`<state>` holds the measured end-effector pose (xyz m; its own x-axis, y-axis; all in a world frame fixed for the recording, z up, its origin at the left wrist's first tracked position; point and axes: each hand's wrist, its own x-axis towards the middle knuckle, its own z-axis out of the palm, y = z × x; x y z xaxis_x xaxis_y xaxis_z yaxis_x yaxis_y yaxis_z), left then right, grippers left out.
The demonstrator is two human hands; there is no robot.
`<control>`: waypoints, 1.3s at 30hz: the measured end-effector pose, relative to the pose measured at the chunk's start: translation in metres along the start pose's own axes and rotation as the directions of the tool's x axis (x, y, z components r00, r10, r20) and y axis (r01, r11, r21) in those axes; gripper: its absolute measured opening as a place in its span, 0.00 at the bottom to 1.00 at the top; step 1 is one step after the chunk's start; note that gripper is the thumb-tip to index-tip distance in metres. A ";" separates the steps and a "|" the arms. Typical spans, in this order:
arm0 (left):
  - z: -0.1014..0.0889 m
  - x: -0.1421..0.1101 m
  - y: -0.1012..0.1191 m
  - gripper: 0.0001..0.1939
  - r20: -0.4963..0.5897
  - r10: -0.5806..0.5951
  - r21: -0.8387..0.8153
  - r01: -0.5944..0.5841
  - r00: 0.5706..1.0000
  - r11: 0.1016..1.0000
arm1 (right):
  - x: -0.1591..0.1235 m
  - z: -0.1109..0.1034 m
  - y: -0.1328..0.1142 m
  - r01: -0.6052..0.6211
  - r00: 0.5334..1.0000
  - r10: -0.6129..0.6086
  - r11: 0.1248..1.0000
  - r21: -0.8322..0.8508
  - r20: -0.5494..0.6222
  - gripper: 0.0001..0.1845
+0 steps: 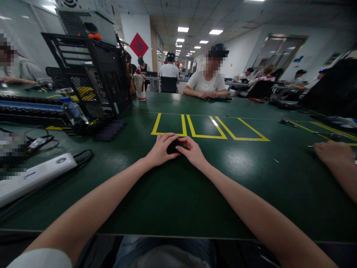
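Note:
A small dark object [172,147] sits between my two hands, low over the green table [156,201]; its kind cannot be made out. My left hand [161,149] curls around its left side, with the thumb in front and the fingers over the back. From the right, my right hand [192,149] grips its edge between thumb and fingers. Part of the object is covered by the fingers. Just beyond my hands, yellow tape outlines [208,137] mark the tabletop.
On the left are a white power strip [41,176], an open black computer case [103,74] and a water bottle [73,109]. A white cup [140,86] stands farther back. Another person's hand [336,152] rests at the right edge. Across the table sits a person [208,80].

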<state>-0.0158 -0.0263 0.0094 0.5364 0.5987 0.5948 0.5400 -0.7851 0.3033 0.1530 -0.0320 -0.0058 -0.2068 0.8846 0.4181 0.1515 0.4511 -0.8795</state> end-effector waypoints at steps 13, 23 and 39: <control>-0.003 0.001 -0.001 0.32 0.018 0.060 -0.002 -0.060 0.998 0.998 | -0.003 -0.001 -0.005 0.002 1.000 -0.002 1.000 -0.013 0.024 0.14; -0.003 0.003 -0.002 0.30 0.032 0.027 -0.037 -0.026 0.999 0.999 | -0.001 -0.005 0.002 -0.058 0.995 0.049 0.993 0.107 0.082 0.18; -0.002 0.002 -0.003 0.30 0.018 0.031 -0.033 -0.031 0.999 0.999 | 0.000 -0.006 0.000 -0.070 0.991 0.056 0.991 0.117 0.118 0.17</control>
<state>-0.0171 -0.0232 0.0113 0.5646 0.5768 0.5904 0.5020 -0.8078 0.3091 0.1591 -0.0313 -0.0048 -0.3102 0.8884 0.3385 0.0514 0.3712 -0.9271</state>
